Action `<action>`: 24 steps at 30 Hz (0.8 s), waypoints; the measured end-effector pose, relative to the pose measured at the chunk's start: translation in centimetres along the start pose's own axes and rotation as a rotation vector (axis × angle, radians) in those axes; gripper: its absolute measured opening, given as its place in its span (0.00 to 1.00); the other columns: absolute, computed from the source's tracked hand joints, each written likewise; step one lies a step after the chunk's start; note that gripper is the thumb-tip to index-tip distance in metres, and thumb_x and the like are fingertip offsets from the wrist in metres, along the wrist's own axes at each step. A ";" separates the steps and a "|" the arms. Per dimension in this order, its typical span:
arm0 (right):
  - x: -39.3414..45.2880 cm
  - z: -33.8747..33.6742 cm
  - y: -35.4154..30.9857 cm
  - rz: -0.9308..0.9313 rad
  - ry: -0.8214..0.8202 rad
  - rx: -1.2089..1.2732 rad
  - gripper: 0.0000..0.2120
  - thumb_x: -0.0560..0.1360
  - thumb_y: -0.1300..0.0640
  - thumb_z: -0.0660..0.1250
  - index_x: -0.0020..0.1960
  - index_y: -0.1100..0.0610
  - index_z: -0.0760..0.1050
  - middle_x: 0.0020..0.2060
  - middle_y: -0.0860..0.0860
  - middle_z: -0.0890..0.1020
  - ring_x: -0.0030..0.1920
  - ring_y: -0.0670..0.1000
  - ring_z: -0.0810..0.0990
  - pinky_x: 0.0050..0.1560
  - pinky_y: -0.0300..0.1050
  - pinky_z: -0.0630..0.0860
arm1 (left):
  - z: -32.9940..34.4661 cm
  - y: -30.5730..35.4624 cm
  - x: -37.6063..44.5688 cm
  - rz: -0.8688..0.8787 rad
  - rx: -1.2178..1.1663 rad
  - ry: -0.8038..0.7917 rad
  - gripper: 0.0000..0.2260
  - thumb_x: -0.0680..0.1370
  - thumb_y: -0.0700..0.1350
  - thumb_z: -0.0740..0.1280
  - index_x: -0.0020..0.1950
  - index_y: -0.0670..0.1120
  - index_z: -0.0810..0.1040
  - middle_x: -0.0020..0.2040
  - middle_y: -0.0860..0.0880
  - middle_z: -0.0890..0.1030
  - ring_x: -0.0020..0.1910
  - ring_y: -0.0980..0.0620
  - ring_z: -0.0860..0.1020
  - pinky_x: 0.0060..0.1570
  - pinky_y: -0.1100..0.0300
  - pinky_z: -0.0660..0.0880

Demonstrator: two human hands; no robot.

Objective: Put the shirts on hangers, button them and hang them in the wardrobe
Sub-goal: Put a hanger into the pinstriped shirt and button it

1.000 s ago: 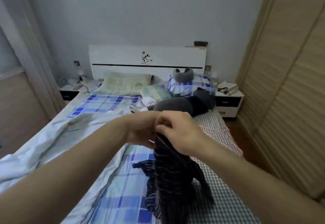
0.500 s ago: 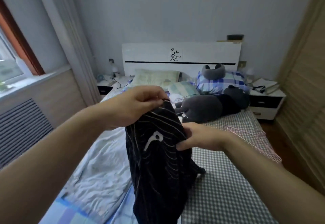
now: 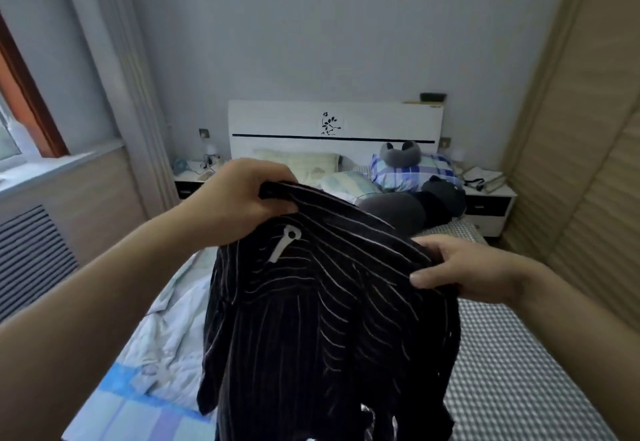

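A black shirt with thin white stripes [image 3: 322, 329] hangs in the air over the bed, a white loop and button showing near its collar. My left hand [image 3: 242, 201] grips the collar edge at the top left. My right hand [image 3: 460, 267] pinches the fabric at the shirt's right shoulder, lower than the left. The shirt's lower part drops out of the frame. No hanger shows in this view. The slatted wardrobe doors [image 3: 581, 170] stand shut along the right.
The bed [image 3: 512, 371] has a checked sheet on the right and a pale crumpled quilt [image 3: 166, 336] on the left. A grey and black plush toy [image 3: 419, 205] and pillows lie by the white headboard [image 3: 332, 125]. Nightstands flank it; a window and radiator are on the left.
My hands have drawn apart, spreading the shirt's collar and shoulders wide and lifting it higher. The pink hangers on the bed have passed out of sight behind the shirt and my right arm.
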State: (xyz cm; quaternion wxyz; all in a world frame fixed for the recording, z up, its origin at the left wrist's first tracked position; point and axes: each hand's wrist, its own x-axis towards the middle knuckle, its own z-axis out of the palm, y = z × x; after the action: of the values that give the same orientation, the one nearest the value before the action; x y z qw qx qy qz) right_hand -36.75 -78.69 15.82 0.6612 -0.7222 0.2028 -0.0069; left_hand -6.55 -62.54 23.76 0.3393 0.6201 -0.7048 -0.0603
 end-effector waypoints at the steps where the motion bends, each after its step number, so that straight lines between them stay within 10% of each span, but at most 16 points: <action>1: -0.2 1.2 0.0 0.018 0.144 -0.136 0.14 0.77 0.63 0.71 0.62 0.65 0.77 0.57 0.65 0.82 0.58 0.61 0.82 0.59 0.58 0.79 | -0.4 0.1 -0.8 0.000 -0.001 -0.034 0.08 0.74 0.40 0.77 0.43 0.53 0.82 0.38 0.58 0.82 0.38 0.59 0.81 0.42 0.64 0.76; 4: -1.2 3.5 -0.1 -0.109 0.738 -0.555 0.14 0.73 0.57 0.74 0.37 0.62 0.72 0.30 0.51 0.77 0.33 0.46 0.75 0.37 0.48 0.75 | 0.0 0.9 -2.9 -0.031 0.123 -0.207 0.08 0.74 0.43 0.77 0.42 0.52 0.79 0.37 0.56 0.80 0.38 0.60 0.78 0.37 0.68 0.71; 7: -3.7 5.5 -1.3 -0.308 1.149 -0.321 0.23 0.72 0.71 0.72 0.31 0.53 0.64 0.21 0.42 0.65 0.23 0.41 0.63 0.24 0.37 0.61 | 2.4 1.4 -5.0 -0.081 0.261 -0.227 0.12 0.75 0.42 0.73 0.38 0.52 0.73 0.38 0.55 0.76 0.39 0.54 0.75 0.34 0.63 0.67; 14: -12.7 10.8 0.7 0.098 0.583 0.168 0.12 0.70 0.68 0.72 0.52 0.68 0.81 0.44 0.63 0.85 0.39 0.55 0.86 0.36 0.44 0.83 | 13.6 -4.6 -13.1 -0.344 0.065 -0.113 0.16 0.75 0.36 0.66 0.35 0.56 0.72 0.40 0.53 0.72 0.46 0.44 0.77 0.43 0.51 0.72; 19: -17.0 9.8 3.5 0.195 0.807 0.224 0.15 0.72 0.66 0.67 0.58 0.69 0.80 0.47 0.64 0.85 0.40 0.56 0.87 0.39 0.47 0.85 | 11.6 -2.0 -14.1 -0.436 -0.409 -0.682 0.06 0.82 0.41 0.67 0.51 0.44 0.84 0.43 0.44 0.86 0.42 0.50 0.82 0.49 0.51 0.81; 24: -18.6 5.8 1.7 0.219 0.941 0.172 0.12 0.75 0.55 0.70 0.43 0.65 0.82 0.30 0.58 0.79 0.24 0.52 0.75 0.24 0.35 0.71 | 8.0 1.5 -5.7 -0.564 -0.873 -0.511 0.09 0.83 0.39 0.63 0.58 0.40 0.83 0.49 0.36 0.84 0.46 0.40 0.82 0.46 0.51 0.81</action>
State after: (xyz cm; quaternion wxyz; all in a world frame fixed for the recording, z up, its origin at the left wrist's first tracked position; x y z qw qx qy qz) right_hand -52.64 -67.58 18.30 0.5517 -0.5580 0.5533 -0.2796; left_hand -12.17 -59.68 16.10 0.3535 0.5520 -0.4819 -0.5815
